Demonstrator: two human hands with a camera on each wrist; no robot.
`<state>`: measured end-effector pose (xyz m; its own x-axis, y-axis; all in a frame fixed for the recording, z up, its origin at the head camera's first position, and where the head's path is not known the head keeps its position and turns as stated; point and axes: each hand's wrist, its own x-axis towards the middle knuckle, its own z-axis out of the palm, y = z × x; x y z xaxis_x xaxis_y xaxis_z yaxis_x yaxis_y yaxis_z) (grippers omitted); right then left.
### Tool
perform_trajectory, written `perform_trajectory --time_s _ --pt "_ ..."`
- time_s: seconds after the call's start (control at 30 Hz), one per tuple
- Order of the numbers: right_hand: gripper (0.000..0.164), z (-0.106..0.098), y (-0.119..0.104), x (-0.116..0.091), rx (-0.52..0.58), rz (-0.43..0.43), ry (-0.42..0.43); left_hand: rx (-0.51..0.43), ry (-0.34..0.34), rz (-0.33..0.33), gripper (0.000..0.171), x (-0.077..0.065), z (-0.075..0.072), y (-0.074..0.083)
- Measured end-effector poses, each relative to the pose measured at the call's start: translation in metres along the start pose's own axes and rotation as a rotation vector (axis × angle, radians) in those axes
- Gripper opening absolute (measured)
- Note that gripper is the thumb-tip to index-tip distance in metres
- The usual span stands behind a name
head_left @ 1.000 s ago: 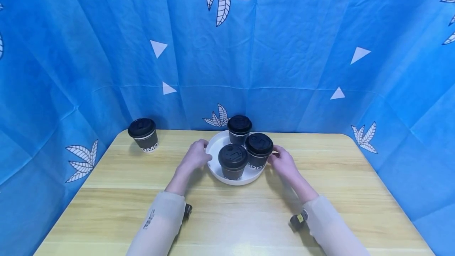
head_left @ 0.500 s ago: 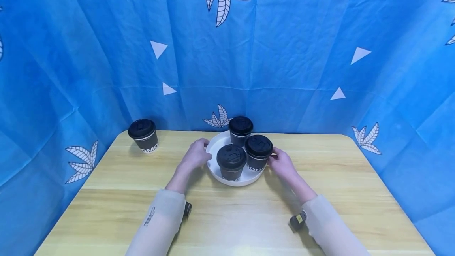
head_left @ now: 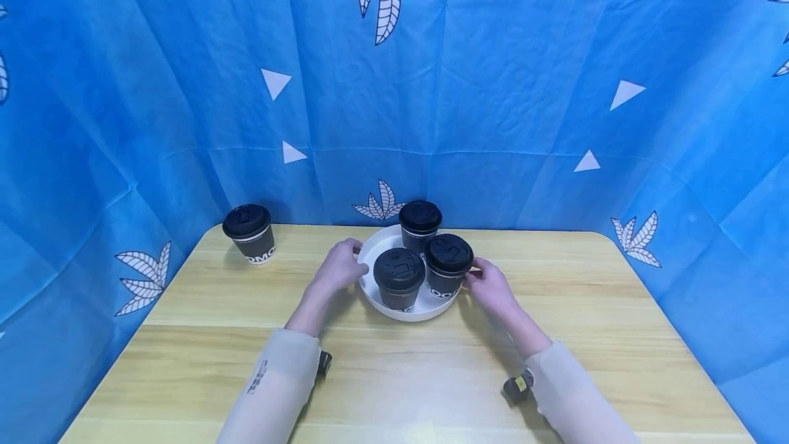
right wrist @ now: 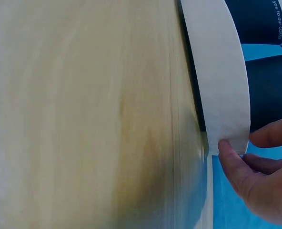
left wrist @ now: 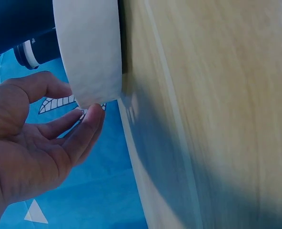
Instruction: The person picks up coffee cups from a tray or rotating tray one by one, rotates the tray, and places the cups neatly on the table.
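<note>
A round white tray (head_left: 409, 316) with a raised rim carries three dark paper coffee cups with black lids. One cup (head_left: 399, 279) stands at the front, another (head_left: 448, 266) at the right, and the third (head_left: 420, 222) at the back. My left hand (head_left: 337, 267) pinches the tray's left side, thumb at the rim and fingertips against the outer wall (left wrist: 91, 52). On the opposite side my right hand (head_left: 492, 285) grips the tray likewise, beside the right cup. Both wrist views show a dark shadow strip between tray wall and table.
A fourth similar lidded cup (head_left: 249, 233) stands alone at the table's back left corner. Blue cloth (head_left: 511, 88) with leaf and triangle prints hangs behind and at both sides of the wooden table (head_left: 407, 375). Small black wrist cameras hang beneath both sleeves.
The front cup has shifted slightly left and the back cup slightly right. The tray and both hands stay in nearly the same place, with the grip unchanged.
</note>
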<state>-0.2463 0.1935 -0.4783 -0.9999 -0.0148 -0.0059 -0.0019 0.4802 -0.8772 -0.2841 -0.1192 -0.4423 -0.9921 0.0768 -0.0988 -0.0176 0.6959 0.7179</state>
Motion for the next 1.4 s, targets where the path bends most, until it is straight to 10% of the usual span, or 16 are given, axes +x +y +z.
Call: perform_trajectory --time_s 0.8,1.4 --pt "0.050 0.001 -0.005 -0.011 0.052 0.045 -0.006 0.021 -0.025 -0.028 0.057 -0.022 -0.002 0.000" --pt "0.052 -0.002 -0.007 0.000 0.109 0.066 0.010 -0.003 -0.032 -0.010 0.057 -0.010 -0.004 -0.002"
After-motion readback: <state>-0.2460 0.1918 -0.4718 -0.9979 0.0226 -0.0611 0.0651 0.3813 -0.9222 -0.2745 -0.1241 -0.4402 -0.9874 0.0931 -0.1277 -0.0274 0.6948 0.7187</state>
